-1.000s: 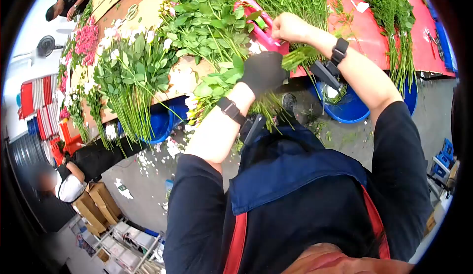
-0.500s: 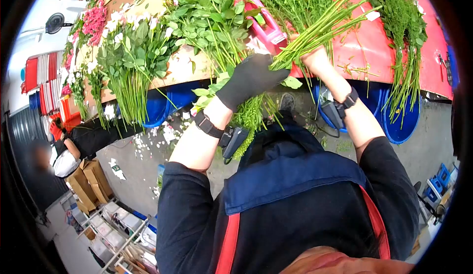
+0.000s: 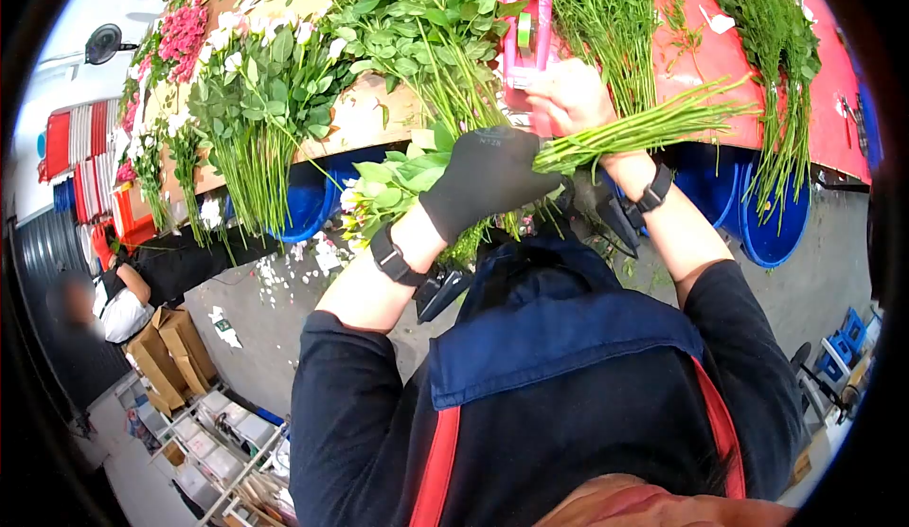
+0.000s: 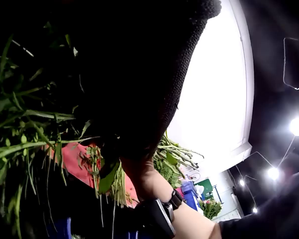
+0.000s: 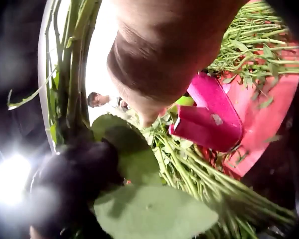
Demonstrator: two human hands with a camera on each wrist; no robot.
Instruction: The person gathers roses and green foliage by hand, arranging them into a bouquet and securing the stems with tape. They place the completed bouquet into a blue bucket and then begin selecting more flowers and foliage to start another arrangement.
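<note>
In a black glove, my left hand (image 3: 492,178) grips a bunch of flowers; its bare green stems (image 3: 653,131) point right and its leafy heads (image 3: 383,191) hang to the left. My bare right hand (image 3: 575,96) is just above the stems, at the near end of a pink tape dispenser (image 3: 526,39) holding a green roll. The right wrist view shows the right hand (image 5: 164,50) with fingers bent down beside the pink dispenser (image 5: 209,124); whether they pinch tape is hidden. Large leaves (image 5: 154,211) stand close to that camera.
Leafy stems (image 3: 417,35) and white flowers (image 3: 256,72) lie left of the dispenser, more greenery (image 3: 606,25) to its right on the red tabletop (image 3: 710,63). Blue tubs (image 3: 776,229) stand below the edge. Another person (image 3: 123,309) is at the far left.
The bunch's stems have swung from slanting upward to nearly level, pointing right. My right hand has come out from behind them to the dispenser, which now stands more upright in view.
</note>
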